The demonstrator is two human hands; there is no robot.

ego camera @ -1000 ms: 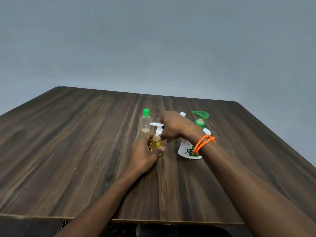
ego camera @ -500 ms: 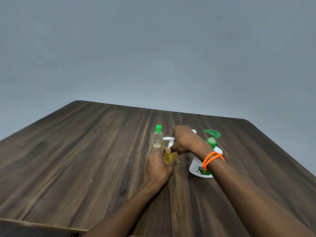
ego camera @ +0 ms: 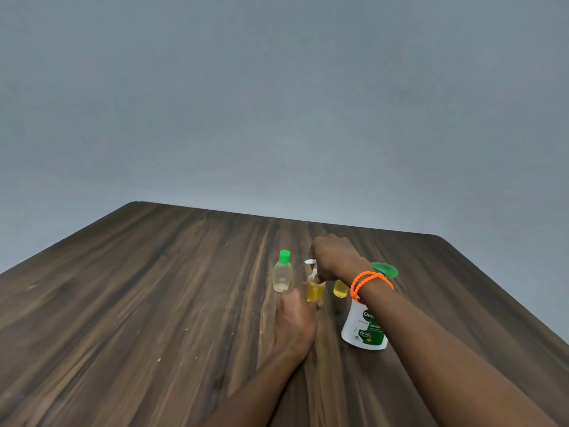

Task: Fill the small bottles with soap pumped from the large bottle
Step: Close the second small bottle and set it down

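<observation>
At centre we see two small bottles (ego camera: 315,291) holding yellow soap; the green-capped bottle (ego camera: 282,276) looks nearly empty. Our left hand (ego camera: 295,322) grips one; our right hand (ego camera: 334,257) pinches its white pump top (ego camera: 311,264).

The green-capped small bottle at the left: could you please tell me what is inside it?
The green-capped small bottle is clear and looks nearly empty; only a thin pale layer shows at its base. The left hand sits just in front, covering its bottom right edge.

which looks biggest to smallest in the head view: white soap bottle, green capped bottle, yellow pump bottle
1. white soap bottle, though nearest the camera
2. green capped bottle and yellow pump bottle: look alike, and hands hide part of the pump bottle, so unranked
</observation>
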